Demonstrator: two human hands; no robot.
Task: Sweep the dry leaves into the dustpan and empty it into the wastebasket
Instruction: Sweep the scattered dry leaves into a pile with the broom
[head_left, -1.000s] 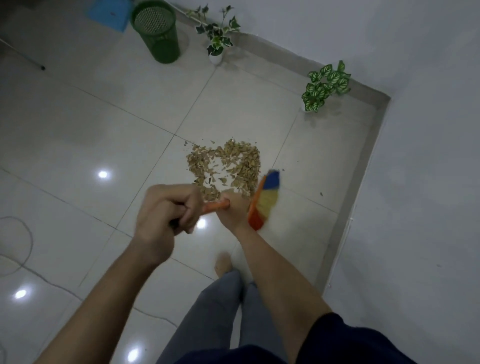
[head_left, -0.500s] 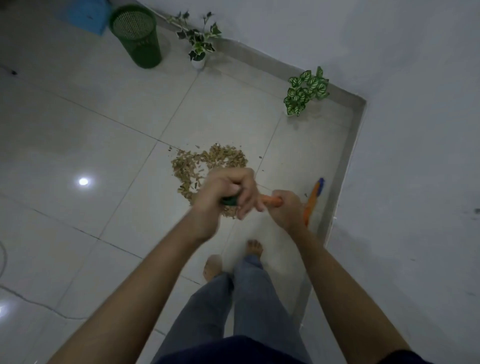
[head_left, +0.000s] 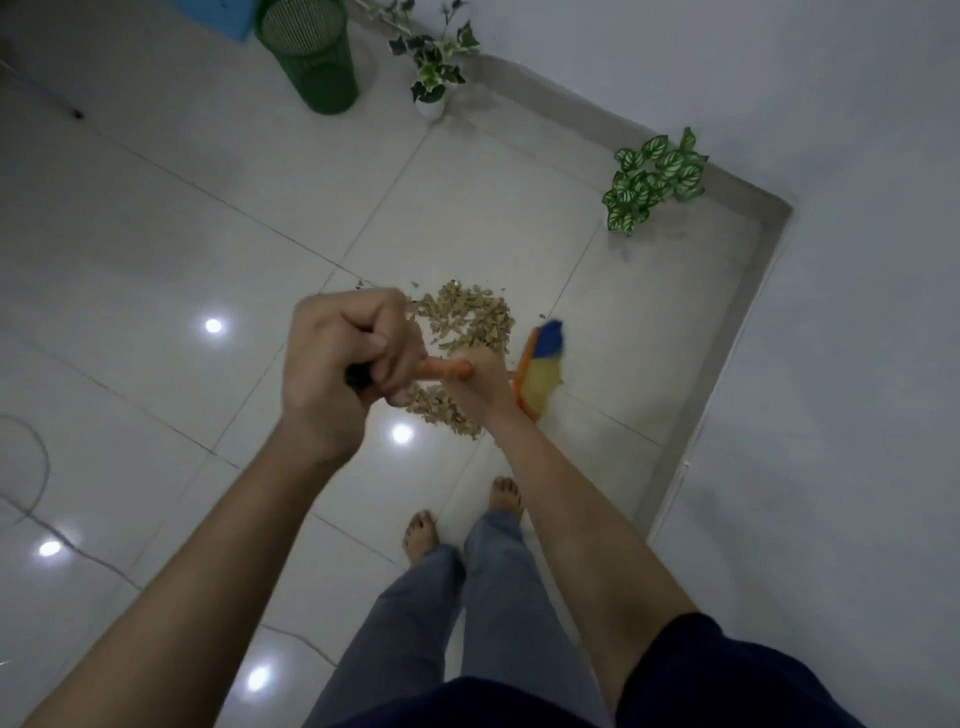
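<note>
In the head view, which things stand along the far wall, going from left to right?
Green wastebasket → small potted plant in a white pot → leafy plant with striped leaves, near the corner.

Left hand (head_left: 343, 364) and right hand (head_left: 475, 384) grip broom (head_left: 540, 371) beside leaves (head_left: 467, 317).

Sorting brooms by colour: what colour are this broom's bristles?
Blue and yellow bristles, head view.

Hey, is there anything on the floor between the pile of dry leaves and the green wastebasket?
Nothing visible. Bare tile floor lies between the dry leaves and the green wastebasket. The small potted plant stands just right of the basket, off that line. No dustpan is clearly in view.
</note>
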